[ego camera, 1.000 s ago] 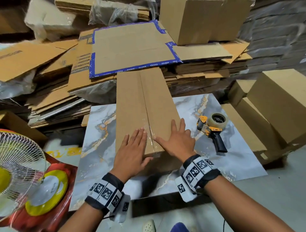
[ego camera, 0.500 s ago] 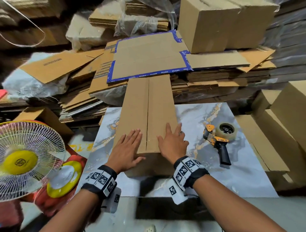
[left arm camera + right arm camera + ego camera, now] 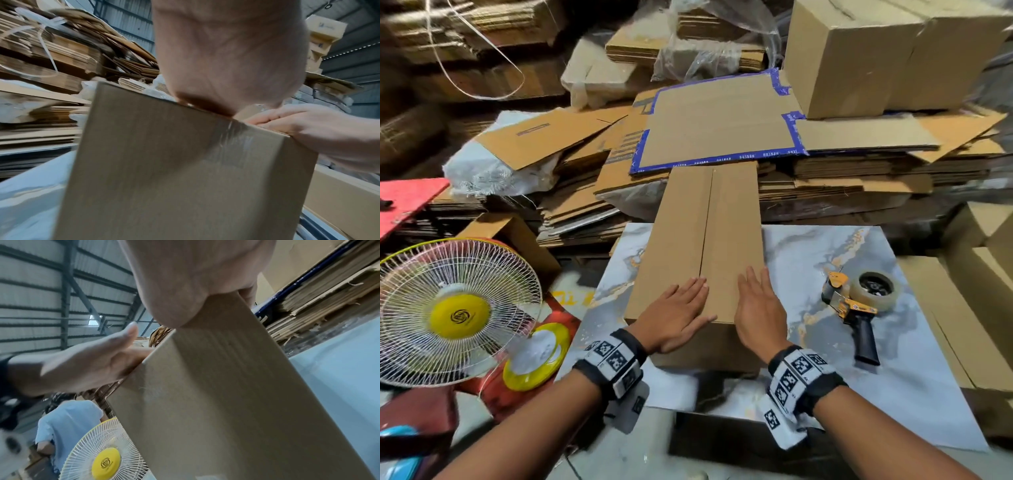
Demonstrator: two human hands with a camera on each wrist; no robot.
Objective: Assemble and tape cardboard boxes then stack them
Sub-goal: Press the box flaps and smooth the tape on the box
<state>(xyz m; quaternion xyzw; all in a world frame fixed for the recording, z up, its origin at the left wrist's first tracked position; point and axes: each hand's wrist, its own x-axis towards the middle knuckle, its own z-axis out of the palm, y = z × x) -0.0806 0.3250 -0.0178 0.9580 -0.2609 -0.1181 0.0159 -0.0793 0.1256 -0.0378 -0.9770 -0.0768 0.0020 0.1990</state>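
Observation:
A long brown cardboard box (image 3: 709,246) stands on the marbled board (image 3: 818,246), its two top flaps meeting in a centre seam. My left hand (image 3: 676,315) lies flat on the near left of the top, fingers straight. My right hand (image 3: 756,308) rests flat along the near right edge, fingers straight. Clear tape shines on the box's near end face (image 3: 236,146). The box's end face (image 3: 236,402) fills the right wrist view. A yellow and black tape dispenser (image 3: 859,305) with a clear roll lies on the board right of the box, in neither hand.
Flattened cartons, one edged in blue tape (image 3: 715,126), pile up behind. Assembled boxes stand at the back right (image 3: 887,51) and the right (image 3: 989,260). A white and yellow fan (image 3: 455,311) stands at the left. A person in a light blue shirt (image 3: 68,421) is beyond the fan.
Both hands have slid back toward the near end of the box top. The right hand moved from beside the seam to the right edge. The head view shifted upward.

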